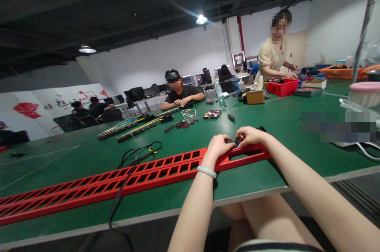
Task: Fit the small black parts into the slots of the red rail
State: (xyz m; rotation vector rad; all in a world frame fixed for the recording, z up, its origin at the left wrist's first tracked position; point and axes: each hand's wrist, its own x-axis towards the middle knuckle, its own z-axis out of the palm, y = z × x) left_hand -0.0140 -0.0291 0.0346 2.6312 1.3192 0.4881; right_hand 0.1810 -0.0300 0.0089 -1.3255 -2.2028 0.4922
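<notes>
A long red slotted frame (166,177) lies on the green table, running from the left edge to just in front of me. Over its right end are both my hands. My left hand (220,145), with a pale bangle at the wrist, has its fingers closed at a small black part (230,143). My right hand (248,136) pinches the same black part, or one touching it, from the right side; the fingers hide its exact shape. A black cable (121,188) crosses the frame to the left and hangs over the table's front edge.
A small black block (231,117), a patterned box (212,114), a white cable (189,116) and a bottle (219,93) lie beyond my hands. Dark strips with yellow wires (145,127) are at left. Two people sit or stand across the table, near a red bin (282,88).
</notes>
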